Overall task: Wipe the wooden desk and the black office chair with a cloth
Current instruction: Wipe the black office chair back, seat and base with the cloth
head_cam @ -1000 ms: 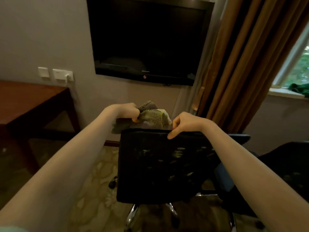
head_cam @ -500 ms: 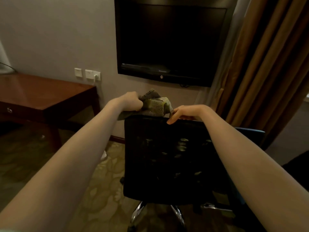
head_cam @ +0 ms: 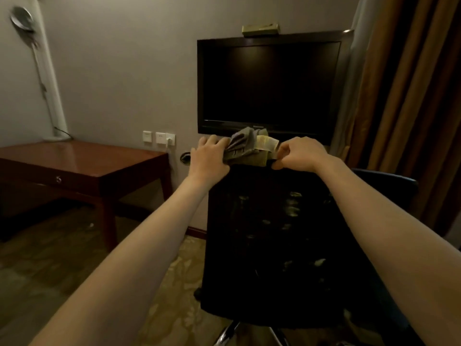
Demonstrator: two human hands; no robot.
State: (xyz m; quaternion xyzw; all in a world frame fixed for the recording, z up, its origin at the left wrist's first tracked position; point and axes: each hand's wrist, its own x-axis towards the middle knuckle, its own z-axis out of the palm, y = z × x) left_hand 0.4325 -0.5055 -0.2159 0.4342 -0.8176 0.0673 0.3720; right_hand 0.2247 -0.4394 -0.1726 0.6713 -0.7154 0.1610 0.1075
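Both hands are raised at the top edge of the black office chair (head_cam: 274,233), seen from behind its backrest. The cloth (head_cam: 249,147), a bunched grey and yellow-green rag, is draped over that top edge between the two hands. The left hand (head_cam: 210,158) is palm down on the cloth's left end, with its fingers (head_cam: 219,143) fairly straight and spread, pressing rather than gripping; its thumb is out of sight. The right hand (head_cam: 303,153) has its fingers curled, with the thumb on the near side pinching the chair's top edge just beside the cloth's right end. I cannot tell whether a corner of the cloth is caught in that pinch. The backrest is dark mesh showing pale glints, and a chrome base (head_cam: 227,333) shows below it. The counter (head_cam: 82,161), reddish glossy wood with a drawer knob on its front, stands to the left, well apart from the chair. A white upright fixture (head_cam: 50,83), blurred, rises from the counter's far corner. On the wall behind are white sockets (head_cam: 159,138), one with a plug in it, and a black television (head_cam: 269,86) straight ahead, with a small box (head_cam: 260,29) lying on its top. Brown curtains (head_cam: 411,96) hang at the right. A second dark seat (head_cam: 389,181) stands behind the right forearm. The floor is patterned carpet (head_cam: 162,283).
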